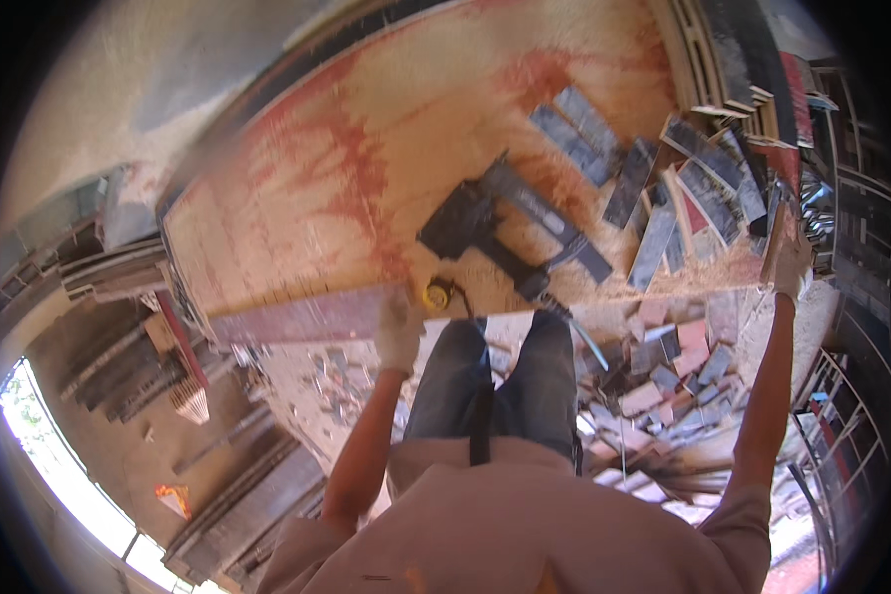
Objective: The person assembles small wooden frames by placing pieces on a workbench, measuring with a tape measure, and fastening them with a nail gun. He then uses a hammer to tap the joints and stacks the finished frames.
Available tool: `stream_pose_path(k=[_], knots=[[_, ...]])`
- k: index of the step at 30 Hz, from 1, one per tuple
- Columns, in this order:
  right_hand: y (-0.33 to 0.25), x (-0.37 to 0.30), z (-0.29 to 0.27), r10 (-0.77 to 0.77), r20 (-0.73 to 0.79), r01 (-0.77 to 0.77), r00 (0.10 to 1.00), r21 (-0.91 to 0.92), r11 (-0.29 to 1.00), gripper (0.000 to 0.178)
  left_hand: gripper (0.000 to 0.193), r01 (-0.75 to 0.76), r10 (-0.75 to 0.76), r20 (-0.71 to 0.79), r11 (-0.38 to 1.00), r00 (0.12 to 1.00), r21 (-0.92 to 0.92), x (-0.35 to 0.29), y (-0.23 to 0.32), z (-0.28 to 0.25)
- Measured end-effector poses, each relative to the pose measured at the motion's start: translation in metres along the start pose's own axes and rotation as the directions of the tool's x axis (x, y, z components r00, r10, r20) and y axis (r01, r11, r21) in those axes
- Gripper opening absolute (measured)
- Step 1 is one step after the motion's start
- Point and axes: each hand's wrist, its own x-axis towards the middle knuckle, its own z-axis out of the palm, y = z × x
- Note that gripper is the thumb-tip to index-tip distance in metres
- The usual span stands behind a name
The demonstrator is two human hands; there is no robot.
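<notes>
My left hand [398, 335], in a pale work glove, is closed over the right end of a long reddish-brown board [297, 315] lying along the near edge of the worktable. Far out to the right, my gloved right hand [790, 265] grips a narrow wooden piece [773, 233] beside the table's corner; its fingertips are partly hidden. Between my hands a black nail gun [515, 223] lies on its side with a hose [586, 342] running off the near edge. Close to my left hand sits a yellow tape measure [438, 293].
The worktable [436, 129] is tan with red stains. Several short dark-faced board offcuts [653, 213] lie on its right side, near stacked boards [708, 59]. More offcuts [663, 366] litter the ground below. A metal rack [851, 416] stands right; long planks [257, 505] lie lower left.
</notes>
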Motion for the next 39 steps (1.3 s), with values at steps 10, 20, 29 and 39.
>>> stream_pose_path(k=[10,20,29,39], knots=[[-0.335,-0.292,0.092,0.084,0.496,-0.242,0.865,0.264,0.934,0.06,0.061,-0.269,0.26,0.127,0.961,0.957,0.057,0.025,-0.026,0.074],[-0.399,-0.262,0.049,0.37,0.647,-0.716,0.667,0.418,0.56,0.066,0.077,-0.912,0.881,0.268,0.41,0.39,-0.022,-0.106,0.168,0.07],[-0.124,0.112,-0.023,0.472,-0.013,-0.467,0.882,-0.171,0.868,0.051,0.074,-0.254,0.289,0.23,0.952,0.929,-0.171,-0.102,0.12,0.096],[-0.059,0.184,-0.02,0.423,-0.222,-0.47,0.879,-0.251,0.846,0.04,0.072,-0.08,0.08,0.004,0.996,0.997,-0.05,-0.106,0.043,0.08]])
